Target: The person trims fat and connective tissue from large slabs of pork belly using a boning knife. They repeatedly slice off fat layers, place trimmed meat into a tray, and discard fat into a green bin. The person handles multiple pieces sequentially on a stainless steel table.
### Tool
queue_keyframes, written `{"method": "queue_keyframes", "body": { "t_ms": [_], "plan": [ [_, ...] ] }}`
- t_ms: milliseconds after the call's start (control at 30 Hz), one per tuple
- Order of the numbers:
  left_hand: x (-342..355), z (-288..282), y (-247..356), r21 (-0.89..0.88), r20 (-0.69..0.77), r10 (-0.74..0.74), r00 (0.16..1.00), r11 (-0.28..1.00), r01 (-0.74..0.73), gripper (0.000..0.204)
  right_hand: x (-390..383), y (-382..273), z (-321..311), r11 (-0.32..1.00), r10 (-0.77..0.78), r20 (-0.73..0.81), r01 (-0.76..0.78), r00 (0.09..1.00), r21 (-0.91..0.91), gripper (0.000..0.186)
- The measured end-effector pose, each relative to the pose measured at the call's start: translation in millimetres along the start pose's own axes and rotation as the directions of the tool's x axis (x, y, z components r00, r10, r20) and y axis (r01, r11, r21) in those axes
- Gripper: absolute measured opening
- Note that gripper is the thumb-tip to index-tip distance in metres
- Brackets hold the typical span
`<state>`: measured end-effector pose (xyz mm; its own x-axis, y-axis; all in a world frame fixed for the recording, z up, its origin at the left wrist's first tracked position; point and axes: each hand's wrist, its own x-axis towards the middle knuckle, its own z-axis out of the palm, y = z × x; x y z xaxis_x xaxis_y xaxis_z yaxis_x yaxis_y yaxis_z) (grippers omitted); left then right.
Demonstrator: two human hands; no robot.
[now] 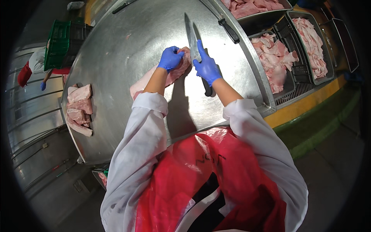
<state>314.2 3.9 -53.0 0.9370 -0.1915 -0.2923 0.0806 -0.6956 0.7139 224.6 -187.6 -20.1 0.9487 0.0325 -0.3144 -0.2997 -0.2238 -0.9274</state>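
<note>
A long slab of raw pale-pink meat lies slantwise on the steel table in front of me. My left hand, in a blue glove, is closed on its far end, fingers curled over the edge. Just right of the meat, my right hand, also gloved in blue, grips a knife. Its blade points away from me, with my index finger stretched along it, and the black handle's butt shows below my palm. The blade looks apart from the meat.
Several meat pieces rest at the steel table's left edge. Another black-handled knife lies far right. Beyond it stand grey trays of meat cuts. Far left are a green crate and another person.
</note>
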Motion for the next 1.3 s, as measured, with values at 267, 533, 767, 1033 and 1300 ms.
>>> {"method": "queue_keyframes", "body": {
  "t_ms": [267, 533, 767, 1033, 1300],
  "plan": [
    [-7.1, -1.7, 15.3, 0.070, -0.106, 0.033, 0.994, 0.997, -0.026, 0.027, -61.3, 30.0, -8.0, 0.974, 0.037, 0.259, 0.023, 0.965, -0.225, 0.076],
    [-5.0, -14.0, 44.2, 0.228, -0.091, 0.076, 0.993, 0.972, -0.054, 0.026, -24.6, 11.8, 28.6, 0.995, -0.027, 0.193, 0.045, 0.981, -0.087, 0.081],
    [-0.3, -29.5, 51.3, 0.056, 0.045, 0.094, 0.995, 0.994, -0.097, 0.025, -8.1, 22.8, 55.1, 0.995, 0.044, 0.263, -0.067, 0.964, 0.078, 0.079],
    [5.0, -51.3, 37.7, -0.044, -0.007, 0.125, 0.992, 0.991, -0.125, 0.028, -52.4, 6.0, 70.7, 0.999, -0.002, 0.298, -0.012, 0.954, 0.043, 0.082],
    [9.4, -71.7, 45.2, -0.213, 0.001, 0.077, 0.997, 0.974, -0.075, 0.025, -82.3, 24.6, 96.2, 0.999, -0.038, 0.359, 0.030, 0.933, 0.026, 0.082]
  ]
}}
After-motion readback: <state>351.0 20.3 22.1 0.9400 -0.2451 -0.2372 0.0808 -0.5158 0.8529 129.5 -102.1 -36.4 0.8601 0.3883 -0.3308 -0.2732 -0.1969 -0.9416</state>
